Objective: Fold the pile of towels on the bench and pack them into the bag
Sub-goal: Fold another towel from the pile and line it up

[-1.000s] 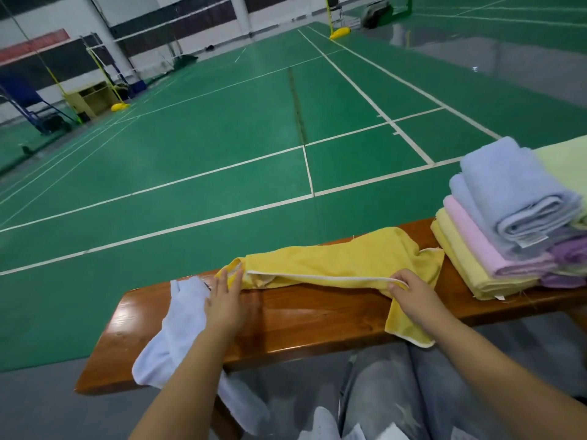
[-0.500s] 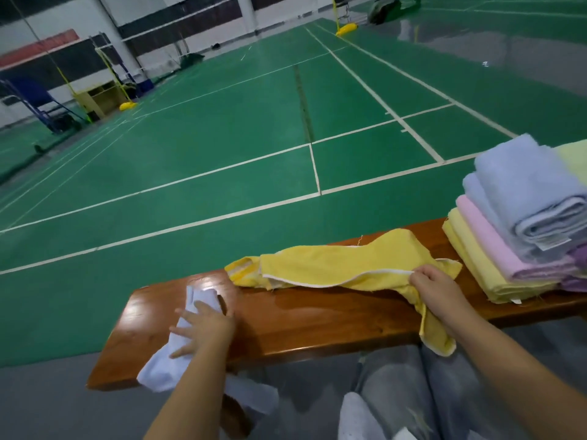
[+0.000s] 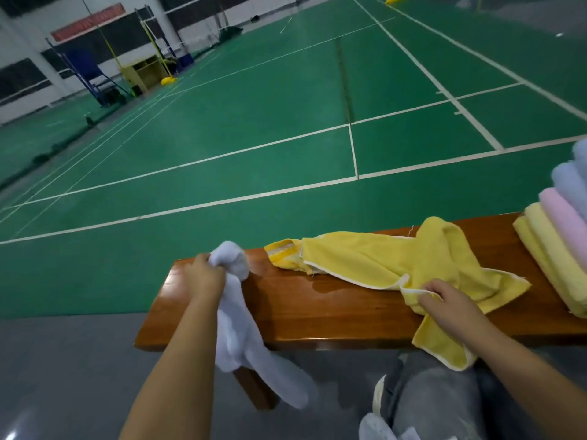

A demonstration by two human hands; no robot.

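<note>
A yellow towel lies loosely rumpled along the wooden bench, one corner hanging over the near edge. My right hand pinches its white-trimmed edge near the bench front. My left hand grips a white towel at the bench's left end; the cloth bunches above my fist and hangs down past the bench edge. A stack of folded towels, yellow, pink and blue, sits at the right end of the bench, partly cut off by the frame. No bag is in view.
Beyond the bench spreads a green badminton court floor with white lines. Blue and yellow equipment stands far back left. My grey-trousered knee is below the bench. The floor on my side is grey.
My left hand left the yellow towel, moved left onto the white towel and has now gripped and lifted it. My right hand stayed at the yellow towel's edge. The view swung left.
</note>
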